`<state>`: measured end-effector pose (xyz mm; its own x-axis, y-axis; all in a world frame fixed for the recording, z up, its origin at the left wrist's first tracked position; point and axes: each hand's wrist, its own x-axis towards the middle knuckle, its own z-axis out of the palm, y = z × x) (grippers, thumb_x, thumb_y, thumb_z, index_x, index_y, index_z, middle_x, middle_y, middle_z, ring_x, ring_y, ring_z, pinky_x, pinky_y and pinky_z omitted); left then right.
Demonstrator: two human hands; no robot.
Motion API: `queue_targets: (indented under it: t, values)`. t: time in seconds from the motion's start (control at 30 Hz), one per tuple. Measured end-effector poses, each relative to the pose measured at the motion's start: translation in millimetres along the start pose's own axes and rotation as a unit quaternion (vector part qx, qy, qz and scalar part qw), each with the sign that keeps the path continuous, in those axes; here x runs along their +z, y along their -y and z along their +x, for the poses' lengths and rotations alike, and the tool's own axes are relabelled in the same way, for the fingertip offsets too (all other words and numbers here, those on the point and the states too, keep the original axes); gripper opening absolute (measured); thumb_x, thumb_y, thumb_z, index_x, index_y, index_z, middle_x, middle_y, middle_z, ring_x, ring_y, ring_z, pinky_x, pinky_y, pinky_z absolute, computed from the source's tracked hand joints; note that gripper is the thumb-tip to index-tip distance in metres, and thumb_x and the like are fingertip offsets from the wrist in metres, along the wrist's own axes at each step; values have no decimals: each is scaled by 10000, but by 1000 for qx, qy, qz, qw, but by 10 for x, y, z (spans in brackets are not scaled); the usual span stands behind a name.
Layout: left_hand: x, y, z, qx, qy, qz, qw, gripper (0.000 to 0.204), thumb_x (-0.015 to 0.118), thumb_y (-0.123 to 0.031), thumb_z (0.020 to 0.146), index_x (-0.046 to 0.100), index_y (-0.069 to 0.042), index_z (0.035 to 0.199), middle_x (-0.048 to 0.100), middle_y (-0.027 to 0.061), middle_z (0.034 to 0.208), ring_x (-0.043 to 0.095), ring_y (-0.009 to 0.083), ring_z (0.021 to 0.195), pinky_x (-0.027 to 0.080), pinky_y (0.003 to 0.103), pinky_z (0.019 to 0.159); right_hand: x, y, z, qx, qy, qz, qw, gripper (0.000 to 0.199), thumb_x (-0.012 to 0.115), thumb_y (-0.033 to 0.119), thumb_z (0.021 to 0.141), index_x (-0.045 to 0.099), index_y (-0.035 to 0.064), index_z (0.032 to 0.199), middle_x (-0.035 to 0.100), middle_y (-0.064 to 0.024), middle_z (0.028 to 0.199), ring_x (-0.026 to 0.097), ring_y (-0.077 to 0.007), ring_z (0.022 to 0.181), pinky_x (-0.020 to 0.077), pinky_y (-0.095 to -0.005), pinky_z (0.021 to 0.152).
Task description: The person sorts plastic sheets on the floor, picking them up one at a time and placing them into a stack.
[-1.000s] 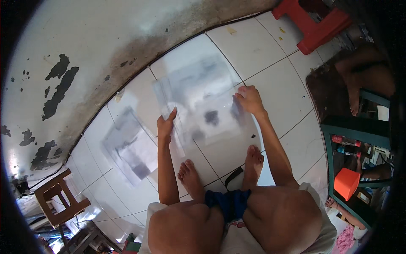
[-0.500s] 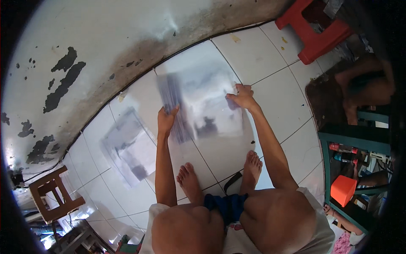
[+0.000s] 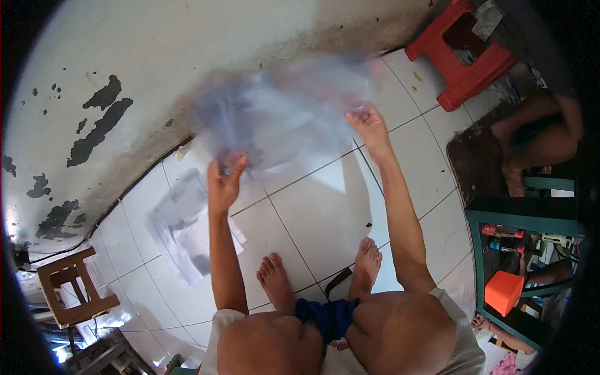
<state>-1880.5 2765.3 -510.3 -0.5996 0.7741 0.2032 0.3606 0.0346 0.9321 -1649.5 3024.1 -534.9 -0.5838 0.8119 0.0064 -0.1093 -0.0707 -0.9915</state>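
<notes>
A clear plastic sheet (image 3: 290,115), smeared by motion, is spread between my hands above the tiles, its far part in front of the wall's foot. My left hand (image 3: 226,182) is closed on its near left part, thumb up. My right hand (image 3: 373,131) pinches the sheet's right edge between thumb and fingers. Left of my left forearm, a flat pile of clear plastic sheets (image 3: 178,222) lies on the floor, partly hidden behind that arm.
A wall (image 3: 206,37) with peeling paint runs along the far side. At the far right stands a red plastic stool (image 3: 459,81); a brown stool (image 3: 56,278) is at the left. A green shelf frame (image 3: 525,212) and another person's bare legs (image 3: 531,150) are at the right.
Both hands have lifted the plastic sheet off the floor and moved it away from me toward the wall. My left hand has shifted left. The pile on the floor stays in place.
</notes>
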Motion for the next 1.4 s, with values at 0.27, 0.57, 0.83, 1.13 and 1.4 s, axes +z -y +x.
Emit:
queue_targets:
  t: [0.27,0.57,0.83,1.13,1.4]
  values:
    - [-30,123,491,5,-32,-50,998,309,748,-184,801,639,23,1003,672,94,948,607,162,886,459,294,826,-35,392,80,-199,19,-55,978,273,743,57,783,557,57,982,619,-39,949,570,-127,924,447,-277,854]
    - [329,167,623,-9,-66,-116,991,246,775,-174,764,704,21,897,683,93,944,620,192,909,457,300,844,-69,314,89,-114,-40,-139,983,162,783,141,743,740,38,861,629,-40,944,574,-153,926,441,-270,818]
    - [160,448,422,48,-42,95,993,304,797,-176,745,637,19,915,657,108,1001,620,220,960,457,326,882,-296,61,41,-141,-8,-34,989,403,779,94,748,551,39,1075,605,-57,1042,562,-144,965,446,-277,842]
    - [456,392,300,-16,-83,-133,987,372,785,-185,761,603,5,1024,670,82,941,618,189,906,470,318,853,-56,123,-187,-93,-64,-37,993,301,784,128,762,607,46,991,640,-20,917,581,-141,921,439,-280,869]
    - [568,646,255,-57,-35,-346,936,267,749,-167,781,640,-9,966,640,124,996,606,189,920,496,342,817,-294,-494,-90,-72,43,25,996,249,713,82,808,535,48,979,601,-73,1031,570,-161,958,462,-309,858]
